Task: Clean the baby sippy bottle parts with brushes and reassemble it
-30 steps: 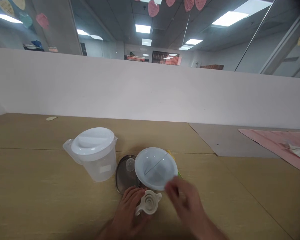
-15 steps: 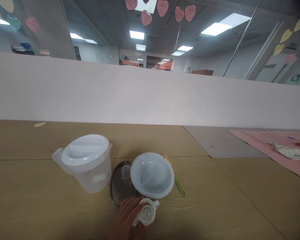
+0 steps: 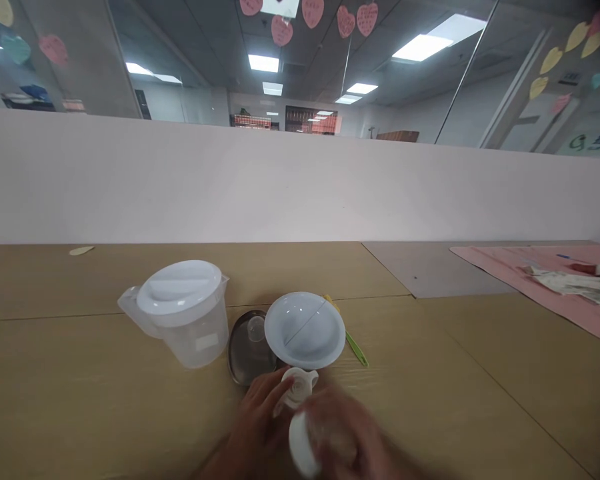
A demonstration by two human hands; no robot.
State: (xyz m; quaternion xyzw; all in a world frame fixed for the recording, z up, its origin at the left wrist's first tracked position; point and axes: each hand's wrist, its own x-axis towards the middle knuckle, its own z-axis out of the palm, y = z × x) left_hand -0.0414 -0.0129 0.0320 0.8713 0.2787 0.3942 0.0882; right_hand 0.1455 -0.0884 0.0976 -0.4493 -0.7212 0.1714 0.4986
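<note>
My left hand [image 3: 260, 408] is closed around a small white plastic cup-shaped piece [image 3: 299, 387] with a spout-like tab, just in front of the white bowl [image 3: 304, 327]. Blurred by motion, my right hand [image 3: 347, 427] grips a white round piece [image 3: 303, 443] that looks like a lid or cup, close beside the left hand. A thin dark line crosses the bowl's inside. Left of the bowl lies a dark metal tray [image 3: 245, 357] holding a small clear cup [image 3: 256, 329]. From behind the bowl's right side sticks out a green handle [image 3: 357, 349] with a yellow part.
A translucent pitcher [image 3: 195, 340] with a white lid stands to the left. On the right a pink cloth [image 3: 485, 257] carries a crumpled patterned cloth [image 3: 570, 283] and a blue pen. A pale paper leaf [image 3: 82, 251] lies near the white partition [image 3: 260, 187].
My right hand has come into view from below with the white round piece, beside my left hand. My left hand still holds the small cup-shaped piece. The camera view has shifted slightly.
</note>
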